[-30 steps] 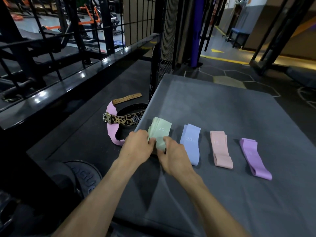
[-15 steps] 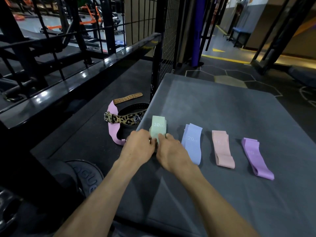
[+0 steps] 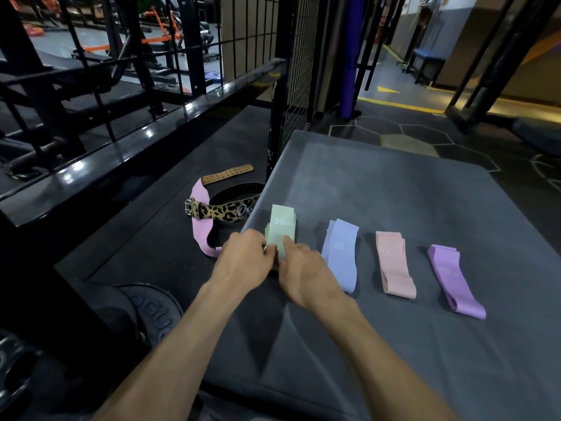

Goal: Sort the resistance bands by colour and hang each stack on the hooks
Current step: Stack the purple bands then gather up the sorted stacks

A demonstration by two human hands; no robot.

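The green stack (image 3: 280,229) sits at the left edge of the grey counter (image 3: 394,189), a black mesh rack (image 3: 299,71) just beyond. Far half of the counter lies bare. Blue (image 3: 340,253), pink (image 3: 393,262) and purple stacks (image 3: 452,278) lie rightward, apart. Left hand (image 3: 243,262) and right hand (image 3: 306,275) both pinch the green stack's near end.

Bare forearms, no sleeves; ring on left grip (image 3: 243,259).

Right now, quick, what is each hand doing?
Left hand: grips the near end of the green band stack, fingers curled round it.
Right hand: pinches the same green stack from the other side.
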